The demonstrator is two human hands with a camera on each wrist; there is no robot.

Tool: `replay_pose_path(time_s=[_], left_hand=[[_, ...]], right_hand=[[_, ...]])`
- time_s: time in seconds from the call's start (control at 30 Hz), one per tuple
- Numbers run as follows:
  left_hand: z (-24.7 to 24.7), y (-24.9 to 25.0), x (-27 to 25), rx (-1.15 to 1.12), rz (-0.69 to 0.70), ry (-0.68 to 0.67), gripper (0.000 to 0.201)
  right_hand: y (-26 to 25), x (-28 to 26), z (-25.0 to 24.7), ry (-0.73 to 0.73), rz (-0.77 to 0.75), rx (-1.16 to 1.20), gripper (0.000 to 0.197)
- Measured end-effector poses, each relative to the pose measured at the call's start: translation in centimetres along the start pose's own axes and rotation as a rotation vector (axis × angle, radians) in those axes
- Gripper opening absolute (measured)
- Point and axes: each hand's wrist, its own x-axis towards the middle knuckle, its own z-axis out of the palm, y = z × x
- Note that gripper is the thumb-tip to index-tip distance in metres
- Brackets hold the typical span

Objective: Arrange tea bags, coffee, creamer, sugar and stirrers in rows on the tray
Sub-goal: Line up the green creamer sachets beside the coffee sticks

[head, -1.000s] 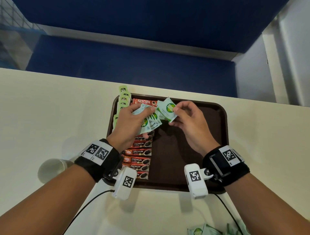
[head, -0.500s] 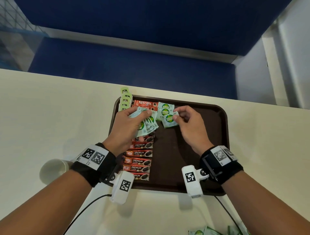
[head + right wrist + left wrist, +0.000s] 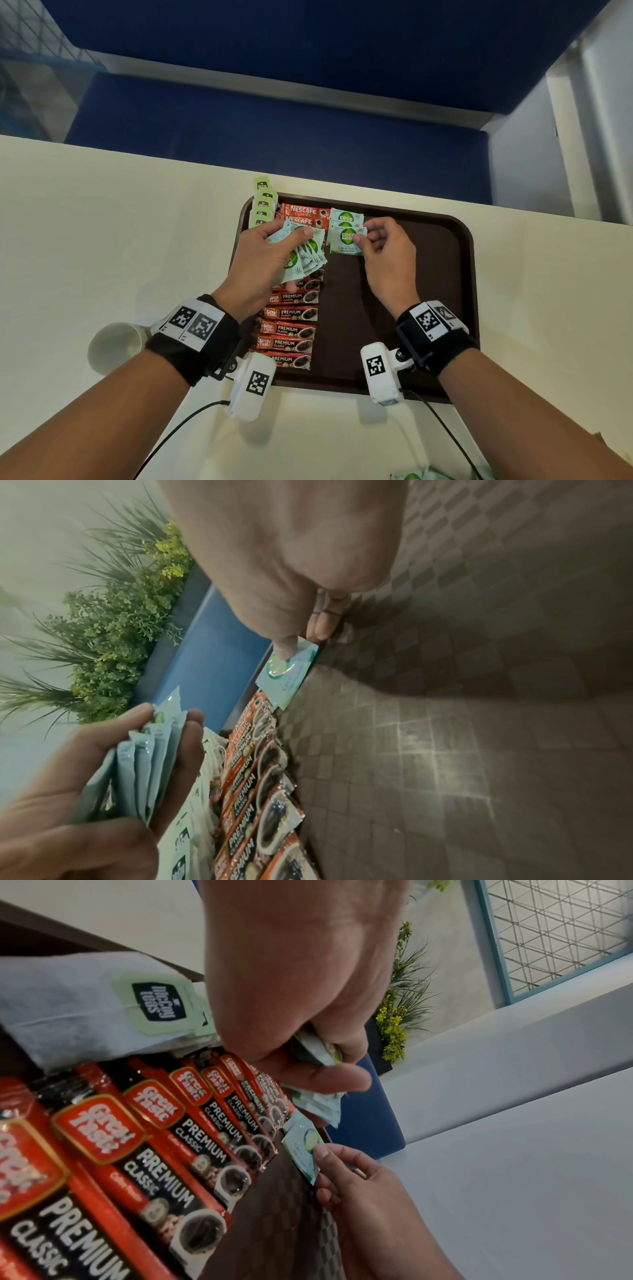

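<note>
A dark brown tray [image 3: 442, 274] lies on the pale table. Along its left side run green-tagged tea bags [image 3: 263, 202] and a column of red coffee sticks [image 3: 289, 329]. Three pale green coco sugar sachets [image 3: 346, 219] overlap near the tray's far middle. My right hand [image 3: 383, 253] pinches the nearest sachet [image 3: 344, 241] by its right edge, low on the tray [image 3: 445, 750]. My left hand [image 3: 263, 260] grips a fanned stack of sugar sachets [image 3: 306, 255] above the coffee sticks [image 3: 143, 1150]. In the right wrist view that stack [image 3: 147, 756] shows between thumb and fingers.
A white paper cup [image 3: 113, 346] lies on its side left of the tray. More green sachets [image 3: 424, 474] sit at the table's near edge, bottom right. Blue seating runs beyond the table's far edge. The tray's right half is bare.
My right hand has lowered one sugar sachet from mid-air onto the tray, below two others. My left hand has kept its stack and shifted little.
</note>
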Motion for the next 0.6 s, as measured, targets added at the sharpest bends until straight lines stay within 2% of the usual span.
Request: replay_pose_path(time_s=[0.2, 0.6], left_hand=[[0.11, 0.15, 0.1, -0.01, -0.005, 0.0, 0.042], [0.21, 0.55, 0.2, 0.002, 0.01, -0.008, 0.032]], right_hand=[[0.18, 0.38, 0.39, -0.013, 0.0, -0.093, 0.021], [-0.07, 0.28, 0.31, -0.026, 0.002, -0.128, 0.019]])
